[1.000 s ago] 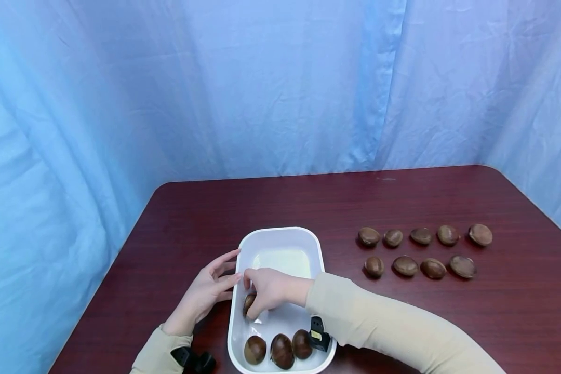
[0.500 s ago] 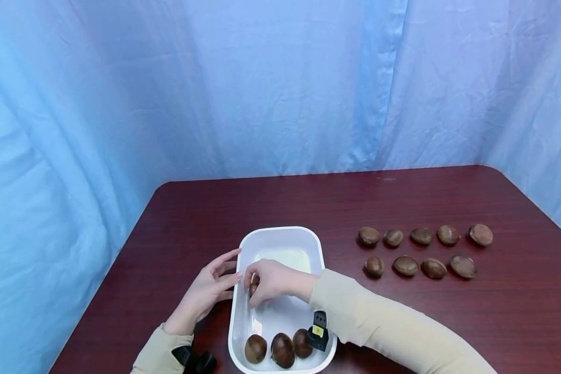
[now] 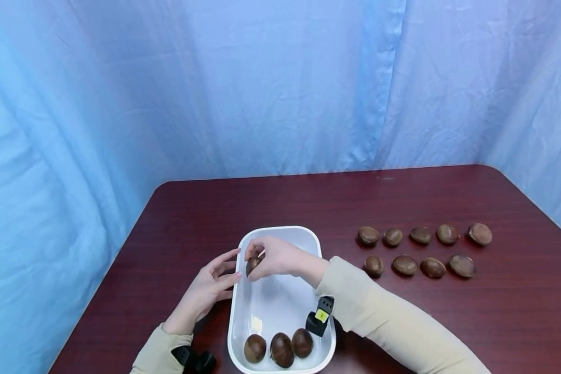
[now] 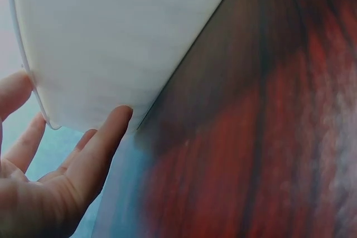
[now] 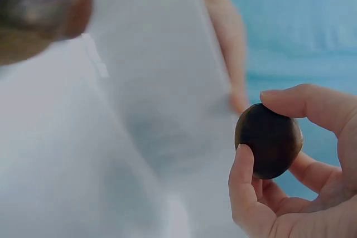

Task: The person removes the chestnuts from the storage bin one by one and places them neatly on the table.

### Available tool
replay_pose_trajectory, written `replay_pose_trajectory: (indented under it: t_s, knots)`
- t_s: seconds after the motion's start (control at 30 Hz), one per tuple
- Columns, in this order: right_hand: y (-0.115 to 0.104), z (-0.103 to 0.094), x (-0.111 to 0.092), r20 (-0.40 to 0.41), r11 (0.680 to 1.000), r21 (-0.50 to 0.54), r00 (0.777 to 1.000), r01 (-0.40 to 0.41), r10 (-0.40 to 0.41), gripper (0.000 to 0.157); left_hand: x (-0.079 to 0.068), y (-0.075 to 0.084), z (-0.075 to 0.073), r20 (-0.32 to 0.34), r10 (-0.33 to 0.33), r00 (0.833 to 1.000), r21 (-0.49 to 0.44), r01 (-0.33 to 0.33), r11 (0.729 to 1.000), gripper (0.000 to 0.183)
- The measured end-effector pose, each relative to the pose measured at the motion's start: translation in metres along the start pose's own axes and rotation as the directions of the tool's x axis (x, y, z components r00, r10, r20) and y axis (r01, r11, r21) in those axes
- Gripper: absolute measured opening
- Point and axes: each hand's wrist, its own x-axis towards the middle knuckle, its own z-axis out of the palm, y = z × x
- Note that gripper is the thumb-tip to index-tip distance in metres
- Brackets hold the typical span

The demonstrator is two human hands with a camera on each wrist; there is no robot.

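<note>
A brown chestnut (image 3: 252, 265) is pinched between the thumb and fingers of my right hand (image 3: 280, 258), over the left side of a white plastic tray (image 3: 280, 301). In the right wrist view the dark, glossy chestnut (image 5: 270, 140) shows clear of the tray floor. My left hand (image 3: 201, 298) touches the tray's left wall with extended fingers; in the left wrist view its fingertips meet the wall and rim. Three chestnuts (image 3: 282, 350) lie in a row at the tray's near end.
Several more chestnuts (image 3: 405, 265) lie in two rows on the dark red table (image 3: 191, 218), right of the tray. A light blue curtain (image 3: 280, 93) hangs behind and at both sides. Each wrist wears a black camera (image 3: 317, 323).
My right hand has lifted the chestnut and carried it away from the near end, along the tray's left side. The left hand and the three chestnuts stay in place.
</note>
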Motion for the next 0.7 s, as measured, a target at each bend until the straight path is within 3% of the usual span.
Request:
replay_pose_trajectory:
  t_s: [0.2, 0.37, 0.7]
  knots:
    - [-0.02, -0.023, -0.01, -0.019, 0.996, -0.041, 0.997, 0.08, -0.081, 0.029, 0.0, 0.001, 0.001, -0.023, -0.004, 1.0, 0.017, 0.004, 1.0, 0.061]
    - [-0.03, -0.038, -0.02, -0.036, 0.992, -0.1, 0.996, 0.082, -0.085, 0.029, 0.0, 0.002, 0.002, -0.023, -0.003, 1.0, 0.021, 0.003, 1.0, 0.06]
    - [-0.011, -0.053, -0.044, -0.096, 0.986, -0.148, 0.991, 0.081, -0.095, 0.028, 0.0, 0.001, 0.001, 0.004, 0.013, 1.0, 0.009, -0.013, 1.0, 0.063]
